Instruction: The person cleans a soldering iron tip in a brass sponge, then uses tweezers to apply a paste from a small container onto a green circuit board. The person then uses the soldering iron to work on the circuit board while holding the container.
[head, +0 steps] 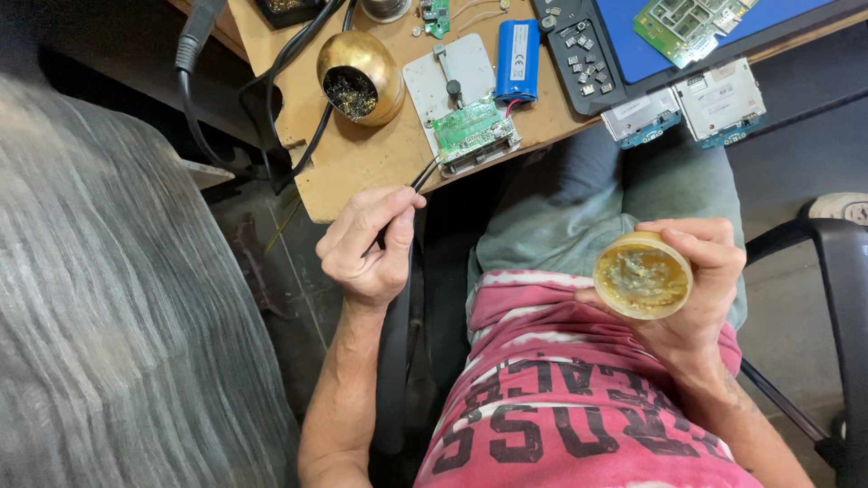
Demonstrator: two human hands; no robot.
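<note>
From the head camera, my left hand [369,246] sits just off the near edge of the desk [348,167], its grip closed around a thin dark tool [418,181]. Only the short stretch between my fingers and the desk edge shows; its tip runs up toward the green circuit board [472,131] on the pale metal holder [452,86], and I cannot tell whether it touches. The handle below my palm blends into the dark gap beneath.

My right hand [692,289] is over my lap, well apart from the desk, its grip wrapped around a small round tin [642,276] of yellowish paste, open face turned up. My fingers cover the tin's far side and base.

On the desk, a brass-coloured ball cup [360,77] with wire wool inside stands near the left corner, black cables [298,99] curling beside it. A blue cylindrical battery [517,59] lies just beside the holder. A dark tray of small parts [583,50] and a second green board [692,23] on a blue mat are cut off by the top edge. Two grey modules [687,108] hang over the near edge.

A blurred grey mass [117,298] fills the left side; I cannot make out what it is. A black chair arm [827,262] shows at right.
</note>
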